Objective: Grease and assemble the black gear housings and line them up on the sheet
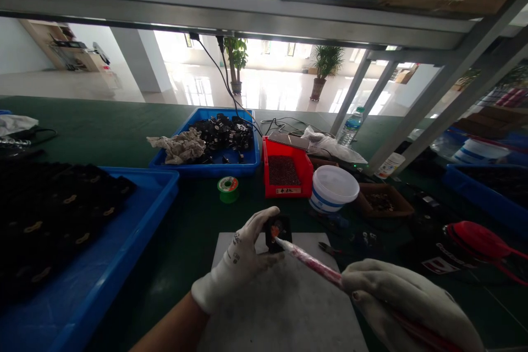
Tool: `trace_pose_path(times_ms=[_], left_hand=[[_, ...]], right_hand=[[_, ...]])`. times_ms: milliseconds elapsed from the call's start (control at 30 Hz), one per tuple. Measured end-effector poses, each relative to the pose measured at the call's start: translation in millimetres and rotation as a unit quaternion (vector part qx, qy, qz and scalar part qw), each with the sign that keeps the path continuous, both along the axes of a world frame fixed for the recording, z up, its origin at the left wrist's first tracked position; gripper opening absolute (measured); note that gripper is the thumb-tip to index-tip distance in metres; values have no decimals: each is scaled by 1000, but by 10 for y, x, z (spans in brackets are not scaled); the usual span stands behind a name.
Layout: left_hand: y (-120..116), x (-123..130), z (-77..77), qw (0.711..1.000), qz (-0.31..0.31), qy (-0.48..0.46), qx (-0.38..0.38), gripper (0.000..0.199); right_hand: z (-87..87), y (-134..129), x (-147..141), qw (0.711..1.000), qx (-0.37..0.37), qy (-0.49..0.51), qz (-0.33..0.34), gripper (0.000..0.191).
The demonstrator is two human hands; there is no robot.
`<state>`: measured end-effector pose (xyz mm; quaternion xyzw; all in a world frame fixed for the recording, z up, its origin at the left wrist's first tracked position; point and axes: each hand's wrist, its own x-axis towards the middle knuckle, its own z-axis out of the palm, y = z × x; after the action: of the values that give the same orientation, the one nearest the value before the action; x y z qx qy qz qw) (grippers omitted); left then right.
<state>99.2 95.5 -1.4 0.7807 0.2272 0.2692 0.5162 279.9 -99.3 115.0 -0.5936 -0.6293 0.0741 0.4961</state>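
Gloved in white, my left hand (243, 256) grips a small black square part (284, 225) between thumb and fingers, above a pale board (276, 308). Orange-red matter shows on the part's upturned face. My right hand (396, 297), also in a white glove, is closed round a brush (315, 263) with a red-stained handle. The brush's pale tip meets the orange area, or hovers just over it; I cannot tell which. Close by on the right lies a pair of cutters (328, 247), partly in shadow.
Left stands a blue tray (159, 176) of black parts; behind is another blue tray (206, 169). A green solder spool (228, 190), red bin (287, 192), white tub (335, 184) and cardboard box (396, 210) line the far side. At right sits a red-lidded container (474, 242). A metal shelf (247, 14) crosses overhead.
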Motion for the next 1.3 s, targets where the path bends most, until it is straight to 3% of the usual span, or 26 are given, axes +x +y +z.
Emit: trace_pose_path(times_ms=[167, 400, 600, 700, 800, 900, 967, 1033, 1200, 1300], left_hand=[[12, -22, 73, 997, -62, -1, -39, 83], [-76, 10, 190, 989, -149, 14, -9, 75], [-136, 84, 116, 978, -191, 56, 69, 77], [-122, 95, 72, 977, -188, 48, 83, 75], [-87, 85, 11, 986, -147, 35, 74, 75], [-70, 90, -34, 992, -106, 46, 43, 78], [-83, 124, -15, 993, -94, 59, 30, 76], [-116, 192, 52, 993, -89, 76, 21, 75], [-214, 511, 237, 988, -83, 126, 10, 75], [-230, 735, 195, 986, -56, 156, 18, 77]], right_hand=[[13, 11, 328, 993, -84, -18, 84, 17], [316, 182, 545, 955, -269, 61, 107, 28], [426, 346, 529, 928, -329, 24, 172, 28], [437, 295, 498, 937, -303, -16, 172, 25], [426, 128, 477, 967, -236, -3, 91, 25], [361, -108, 474, 985, -105, 110, -77, 24], [279, -265, 488, 958, -1, 211, -194, 24], [171, -403, 517, 920, 67, 278, -267, 27], [-105, -640, 583, 883, 103, 319, -328, 33], [-204, -728, 584, 867, 93, 347, -345, 33]])
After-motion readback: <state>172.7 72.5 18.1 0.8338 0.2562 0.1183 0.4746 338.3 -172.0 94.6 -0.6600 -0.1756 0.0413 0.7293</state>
